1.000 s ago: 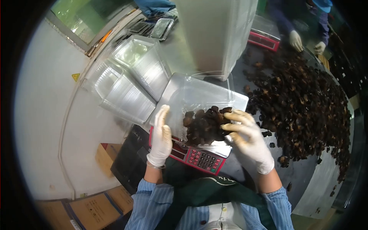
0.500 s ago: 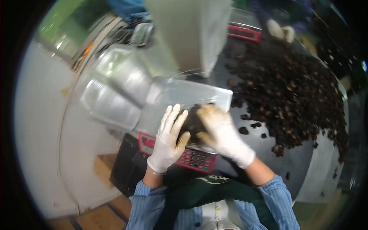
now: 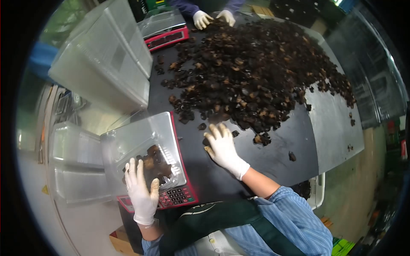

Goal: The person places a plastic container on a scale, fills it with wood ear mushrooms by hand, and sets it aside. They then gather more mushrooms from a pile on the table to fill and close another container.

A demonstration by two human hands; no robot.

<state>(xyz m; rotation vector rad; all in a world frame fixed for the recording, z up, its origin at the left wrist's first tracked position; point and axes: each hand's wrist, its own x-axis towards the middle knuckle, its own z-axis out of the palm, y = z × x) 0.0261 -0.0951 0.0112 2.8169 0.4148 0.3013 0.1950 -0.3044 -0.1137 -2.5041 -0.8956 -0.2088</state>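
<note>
A clear plastic tray [image 3: 173,170] with dark brown, crinkled pieces [image 3: 154,164], which look like wood ear mushrooms, sits on the steel plate of a red weighing scale [image 3: 178,123]. My left hand [image 3: 140,192], in a white glove, lies against the tray's near left side with its fingers stretched out. Over the dark tabletop [image 3: 205,170], right of the scale, is my gloved right hand [image 3: 224,149]. Its fingers are apart, and a few loose dark pieces lie by the fingertips. Beyond it spreads a big heap of the same pieces [image 3: 252,77].
Stacked clear trays stand at the upper left [image 3: 102,59], with more stacks [image 3: 79,162] left of the scale. Across the table, a co-worker's gloved hands [image 3: 213,19] touch the heap beside a second red scale [image 3: 166,38]. A white basket [image 3: 317,192] is below the table edge.
My right hand has left the tray and moved right, over the tabletop near the heap. My left hand stays by the tray. The view has swung to the right.
</note>
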